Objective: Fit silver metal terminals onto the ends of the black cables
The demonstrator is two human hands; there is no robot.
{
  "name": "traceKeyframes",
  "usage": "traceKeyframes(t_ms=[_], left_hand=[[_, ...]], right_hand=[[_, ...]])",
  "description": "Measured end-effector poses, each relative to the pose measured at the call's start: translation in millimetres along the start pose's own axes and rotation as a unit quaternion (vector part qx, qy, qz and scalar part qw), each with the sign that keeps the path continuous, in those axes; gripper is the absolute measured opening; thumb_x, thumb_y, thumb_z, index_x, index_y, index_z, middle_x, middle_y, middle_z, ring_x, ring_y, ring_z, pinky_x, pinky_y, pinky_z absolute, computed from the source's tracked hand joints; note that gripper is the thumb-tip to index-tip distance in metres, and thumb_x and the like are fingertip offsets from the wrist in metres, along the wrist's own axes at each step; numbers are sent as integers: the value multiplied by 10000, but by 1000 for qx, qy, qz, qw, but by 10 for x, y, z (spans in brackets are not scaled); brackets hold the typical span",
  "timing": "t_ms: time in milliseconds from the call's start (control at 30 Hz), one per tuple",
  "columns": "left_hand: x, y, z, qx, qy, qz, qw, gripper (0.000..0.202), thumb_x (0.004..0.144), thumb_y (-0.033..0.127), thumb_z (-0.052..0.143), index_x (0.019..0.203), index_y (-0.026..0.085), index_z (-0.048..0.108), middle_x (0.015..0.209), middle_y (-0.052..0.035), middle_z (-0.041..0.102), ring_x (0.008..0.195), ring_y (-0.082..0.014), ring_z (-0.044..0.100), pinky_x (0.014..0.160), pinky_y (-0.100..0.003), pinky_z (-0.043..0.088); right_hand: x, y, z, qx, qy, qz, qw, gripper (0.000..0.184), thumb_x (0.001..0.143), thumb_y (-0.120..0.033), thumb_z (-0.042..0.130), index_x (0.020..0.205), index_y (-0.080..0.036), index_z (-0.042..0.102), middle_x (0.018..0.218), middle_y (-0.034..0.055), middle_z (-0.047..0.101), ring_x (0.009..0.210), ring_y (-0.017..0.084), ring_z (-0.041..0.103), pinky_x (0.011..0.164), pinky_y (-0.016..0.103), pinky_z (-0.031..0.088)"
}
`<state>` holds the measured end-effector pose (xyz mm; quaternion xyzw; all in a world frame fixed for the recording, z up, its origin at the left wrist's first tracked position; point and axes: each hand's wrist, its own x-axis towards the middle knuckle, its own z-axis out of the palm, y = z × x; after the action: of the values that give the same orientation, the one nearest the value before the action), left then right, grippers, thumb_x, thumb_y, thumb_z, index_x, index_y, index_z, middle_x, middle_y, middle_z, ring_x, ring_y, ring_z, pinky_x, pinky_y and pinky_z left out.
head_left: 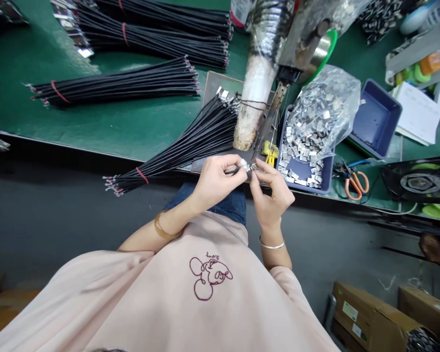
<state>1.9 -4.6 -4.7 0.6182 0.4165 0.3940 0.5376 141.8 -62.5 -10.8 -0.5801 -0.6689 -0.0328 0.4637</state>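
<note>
My left hand [217, 181] is closed in a pinch on a black cable [231, 171] near its end, at the table's front edge. Something white, perhaps a finger wrap, shows at its fingertips. Opposite it, my right hand [273, 193] pinches a small silvery metal connector [253, 166] right at the cable's end. Whether the two parts touch is too small to tell. A soldering iron [266, 124] on a stand slants down just above my fingers. Beside my left hand lies a bundle of black cables [190, 142], tied with a red band.
More black cable bundles [121, 83] lie on the green table [18, 107]. Right of my hands stands a blue tray [327, 178] with a plastic bag and many metal connectors. Orange-handled pliers [356, 186], a second blue tray [376, 115] and a solder spool [320, 56] are nearby.
</note>
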Motion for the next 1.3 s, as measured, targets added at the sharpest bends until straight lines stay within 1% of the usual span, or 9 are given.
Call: traceKeyframes(t_ms=[267, 600, 733, 800, 867, 933, 1000, 1133, 1300], left_hand=[[17, 49, -12, -5, 4, -14, 1000, 169, 830, 219, 586, 679, 145, 591, 571, 53, 331, 535, -65, 255, 498, -220, 192], [-57, 17, -35, 55, -8, -5, 998, 141, 813, 172, 589, 678, 137, 610, 547, 65, 329, 546, -65, 260, 509, -212, 204], [-67, 13, -33, 66, -7, 4, 998, 138, 823, 177, 597, 704, 132, 650, 543, 65, 352, 541, -65, 275, 509, -213, 214], [-86, 20, -39, 69, -27, 16, 997, 141, 829, 183, 610, 725, 127, 687, 528, 70, 351, 525, -61, 274, 503, -213, 218], [-127, 11, -44, 70, -69, 20, 995, 150, 836, 192, 629, 746, 123, 727, 508, 67, 400, 507, -58, 318, 499, -202, 262], [-184, -20, -47, 53, -105, 8, 993, 150, 839, 205, 654, 776, 121, 762, 550, 34, 564, 519, -68, 454, 529, -190, 386], [-238, -67, -55, 14, -105, -8, 994, 144, 837, 222, 679, 820, 121, 781, 717, -30, 731, 609, -103, 617, 619, -209, 521], [-235, -145, -117, -3, -4, 38, 999, 141, 859, 241, 687, 866, 130, 773, 854, -62, 780, 725, -140, 704, 678, -240, 588], [52, -182, -209, 281, 94, 195, 935, 180, 938, 158, 566, 929, 150, 746, 1009, -109, 746, 953, -242, 649, 885, -420, 519]], right_hand=[[41, -38, -28, -5, -39, 29, 999, 67, 942, -203, 614, 920, -250, 656, 1128, 55, 787, 1037, 206, 768, 904, 374, 637], [-29, -13, -81, 29, -44, -6, 999, 152, 873, -94, 660, 916, -227, 602, 1153, 79, 783, 928, 164, 786, 803, 277, 639], [-42, -1, -122, 51, -47, 70, 995, 49, 946, -200, 608, 980, -235, 598, 1085, 45, 792, 881, 162, 786, 704, 276, 640], [-30, -5, -179, 57, 2, 125, 991, 44, 978, -287, 574, 981, -243, 576, 897, -2, 776, 628, 134, 735, 521, 260, 576], [4, -30, -262, 38, 123, 127, 983, 128, 975, -370, 571, 911, -262, 551, 651, -59, 621, 415, 111, 569, 386, 268, 437], [51, -70, -365, 13, 256, 88, 963, 193, 951, -427, 587, 841, -281, 524, 567, -77, 411, 346, 95, 391, 363, 292, 336], [91, -89, -478, 6, 293, 91, 952, 156, 928, -417, 610, 875, -293, 530, 597, -74, 375, 356, 93, 351, 387, 305, 325], [120, 102, -678, -7, 84, 236, 968, 138, 939, -341, 589, 1039, -255, 546, 696, -39, 610, 534, 153, 631, 551, 312, 503], [190, 548, -728, -142, -112, 237, 955, 160, 859, -328, 661, 792, -221, 562, 718, -15, 616, 655, 163, 623, 689, 317, 490]])
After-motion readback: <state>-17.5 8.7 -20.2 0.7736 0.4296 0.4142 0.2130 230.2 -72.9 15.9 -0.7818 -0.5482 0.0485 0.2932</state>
